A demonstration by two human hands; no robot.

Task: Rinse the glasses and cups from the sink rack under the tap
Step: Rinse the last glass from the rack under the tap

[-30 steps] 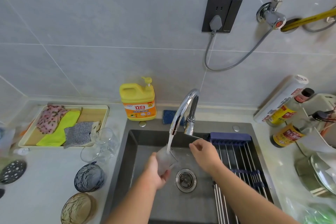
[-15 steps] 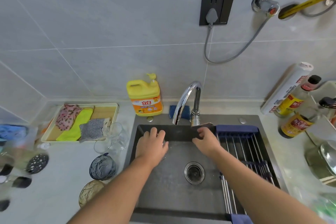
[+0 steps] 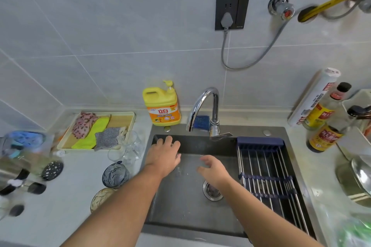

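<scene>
The left hand (image 3: 163,158) is hovering palm-down over the back-left corner of the sink (image 3: 180,206), fingers spread; I cannot tell whether it is covering a glass. The right hand (image 3: 213,169) is hanging loosely curled, gripping nothing, below the tap (image 3: 208,90), where no stream is showing. Clear glasses (image 3: 128,146) and tinted cups (image 3: 115,174) are standing on the tabletop (image 3: 76,196) along the sink's left edge, probably draining, well apart from the rack (image 3: 265,166).

Pale counter (image 3: 76,202), cloth tray (image 3: 120,120), clear glasses (image 3: 131,145), blue bowl (image 3: 115,174), yellow detergent bottle (image 3: 163,107), sauce bottles (image 3: 323,136)
</scene>
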